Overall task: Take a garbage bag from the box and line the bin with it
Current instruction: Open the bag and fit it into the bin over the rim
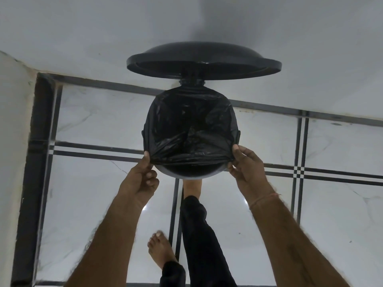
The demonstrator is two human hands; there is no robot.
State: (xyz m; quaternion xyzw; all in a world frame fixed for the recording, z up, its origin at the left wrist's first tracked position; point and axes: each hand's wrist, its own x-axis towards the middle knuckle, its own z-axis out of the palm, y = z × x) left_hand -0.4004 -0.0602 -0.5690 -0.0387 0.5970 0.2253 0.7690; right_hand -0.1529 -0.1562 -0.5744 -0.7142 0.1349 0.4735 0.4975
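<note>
The black bag (pixel 190 125) sits inside the round bin (pixel 190 174), its far edge folded over the rim, its near edge stretched short of it. Left hand (pixel 143 177) and right hand (pixel 246 164) each pinch that edge in closed fingers. The lid (pixel 204 59) stands open; a foot (pixel 192 187) is under the bin's front on the tiled floor (pixel 331 214).

Dim, even indoor light; glare spot on glossy floor (pixel 145 207); soft shadow on wall (pixel 207 36); wide-angle bending at edges; slightly soft focus.

No readable text, labels, brands or numbers anywhere; bin (pixel 187 172), bag (pixel 190 125) and lid (pixel 204 59) at 12 o'clock are plain black.
</note>
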